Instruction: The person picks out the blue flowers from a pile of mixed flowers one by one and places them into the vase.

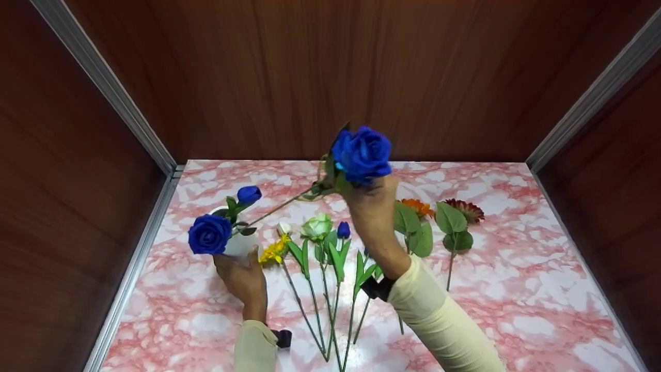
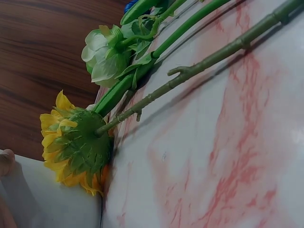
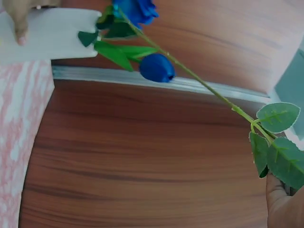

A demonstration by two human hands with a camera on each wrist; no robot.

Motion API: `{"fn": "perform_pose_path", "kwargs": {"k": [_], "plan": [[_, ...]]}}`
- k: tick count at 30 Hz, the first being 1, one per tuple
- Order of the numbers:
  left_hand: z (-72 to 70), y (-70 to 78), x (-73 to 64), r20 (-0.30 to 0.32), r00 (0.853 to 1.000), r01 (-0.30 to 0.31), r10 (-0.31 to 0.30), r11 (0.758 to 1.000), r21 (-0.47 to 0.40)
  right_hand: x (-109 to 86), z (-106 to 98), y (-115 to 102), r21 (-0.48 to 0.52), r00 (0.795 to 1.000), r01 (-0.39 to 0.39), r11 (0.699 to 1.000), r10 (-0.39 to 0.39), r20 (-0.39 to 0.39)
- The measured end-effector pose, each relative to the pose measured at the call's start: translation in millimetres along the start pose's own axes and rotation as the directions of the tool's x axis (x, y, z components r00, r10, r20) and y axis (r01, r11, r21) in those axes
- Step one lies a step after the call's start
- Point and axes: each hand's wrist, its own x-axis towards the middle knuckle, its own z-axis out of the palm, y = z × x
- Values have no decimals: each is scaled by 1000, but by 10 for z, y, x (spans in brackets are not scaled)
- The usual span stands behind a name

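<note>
My left hand (image 1: 241, 283) grips the side of a white vase (image 1: 242, 245) at the left, its thumb along the wall. A blue rose (image 1: 209, 234) and a blue tulip (image 1: 249, 195) stand out of the vase's mouth. My right hand (image 1: 373, 217), raised over the middle of the table, holds another blue rose (image 1: 364, 154) by the stem just under the bloom. That rose's long stem (image 3: 204, 85) slants down to the left, and its lower end overlaps the leaves at the vase's mouth. Leaves (image 3: 285, 159) hang beside the right fingers in the right wrist view.
On the marbled table (image 1: 516, 310) lie a yellow flower (image 1: 274, 249), a pale green rose (image 1: 317, 226), a small blue tulip (image 1: 343, 230), an orange flower (image 1: 417, 207) and a dark red flower (image 1: 466, 211). Brown wood panels (image 1: 330, 77) enclose the back and sides.
</note>
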Motion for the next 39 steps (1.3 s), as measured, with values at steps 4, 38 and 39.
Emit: {"fn": "perform_pose_path", "kwargs": {"k": [4,38,39], "plan": [[4,-15,2,-12,1000,-7,7,1000,-12,-71,67,73,-98,998,-63,993,65,12],[8,-10,-1,-2,1000,12,-12,999,31,-71,32,-53,-191,996,80,978,-86,-22],[8,-8,-2,-2,1000,16,-16,999,36,-68,34,-58,-197,996,86,977,-92,-20]]}}
